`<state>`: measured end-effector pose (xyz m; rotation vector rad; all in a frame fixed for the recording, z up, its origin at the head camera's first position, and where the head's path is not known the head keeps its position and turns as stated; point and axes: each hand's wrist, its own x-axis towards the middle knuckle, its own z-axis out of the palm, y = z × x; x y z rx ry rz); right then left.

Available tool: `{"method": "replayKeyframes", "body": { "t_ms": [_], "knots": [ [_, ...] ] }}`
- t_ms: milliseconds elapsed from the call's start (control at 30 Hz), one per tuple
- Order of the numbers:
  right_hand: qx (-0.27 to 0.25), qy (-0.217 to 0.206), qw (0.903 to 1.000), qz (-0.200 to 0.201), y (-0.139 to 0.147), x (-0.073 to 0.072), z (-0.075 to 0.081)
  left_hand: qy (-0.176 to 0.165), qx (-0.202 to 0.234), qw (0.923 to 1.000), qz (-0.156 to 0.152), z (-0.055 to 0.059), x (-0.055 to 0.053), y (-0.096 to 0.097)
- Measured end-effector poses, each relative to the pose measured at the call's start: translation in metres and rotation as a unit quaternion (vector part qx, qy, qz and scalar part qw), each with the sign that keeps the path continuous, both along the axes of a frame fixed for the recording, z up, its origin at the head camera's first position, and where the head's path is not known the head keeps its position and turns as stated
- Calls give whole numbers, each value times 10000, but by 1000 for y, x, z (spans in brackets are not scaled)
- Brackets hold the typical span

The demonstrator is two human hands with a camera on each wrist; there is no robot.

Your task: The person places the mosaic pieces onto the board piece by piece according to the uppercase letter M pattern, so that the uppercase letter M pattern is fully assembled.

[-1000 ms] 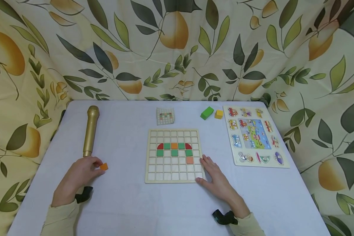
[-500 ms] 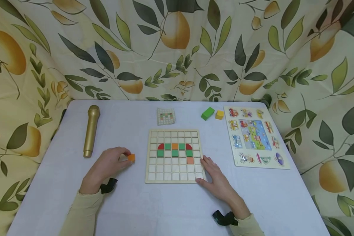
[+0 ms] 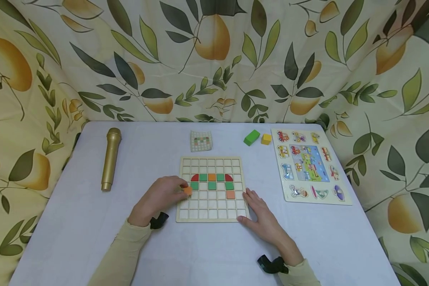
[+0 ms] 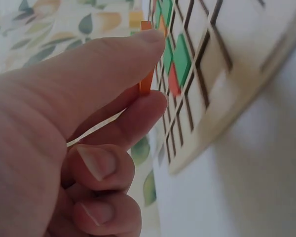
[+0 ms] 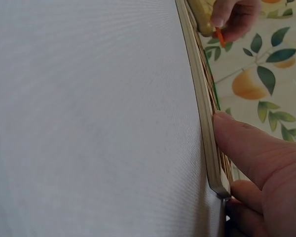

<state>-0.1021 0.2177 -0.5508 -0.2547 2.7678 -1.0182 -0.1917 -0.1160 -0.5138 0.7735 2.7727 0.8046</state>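
My left hand pinches a small orange square tile between thumb and forefinger, over the left part of the wooden grid board. In the left wrist view, the orange tile stands edge-on at the fingertips, and the other fingers curl in below. Red quarter-round, green and orange tiles fill two rows of the grid, with a lone salmon tile below them at the right. Along the board's right edge rests my right hand, its fingers extended; in the right wrist view the thumb lies on the rim.
Behind the board lies a small pattern card. A green block and a yellow block sit at the back right, beside a picture puzzle board. To the left stretches a gold microphone-shaped object. Patterned fabric hangs behind the table.
My left hand has carried the orange tile rightward, from beside the gold object to over the grid board's left side. My right hand has stayed at the board's right edge.
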Motion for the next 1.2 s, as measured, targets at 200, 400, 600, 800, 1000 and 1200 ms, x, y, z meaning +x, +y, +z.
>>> {"method": "replayKeyframes", "body": {
  "t_ms": [200, 400, 600, 800, 1000, 1200],
  "knots": [
    [-7, 4, 10000, -29, 0, 0, -1, -88, -118, 9998, -158, -4, -1, 12],
    [25, 11, 10000, -25, -1, 0, -1, -258, -203, 9992, -210, -4, -2, 16],
    [29, 12, 10000, -14, -1, 0, -1, -177, -249, 9991, -295, -6, -3, 17],
    [19, 7, 10000, 1, 0, -1, 0, -275, -355, 9987, -236, -8, -3, 19],
    [6, 5, 10000, -16, 0, -1, 0, -306, -321, 9989, -141, -11, -2, 19],
    [1, -29, 10000, -39, 1, 0, -2, -318, -229, 9992, -53, -13, -1, 17]
  ]
}}
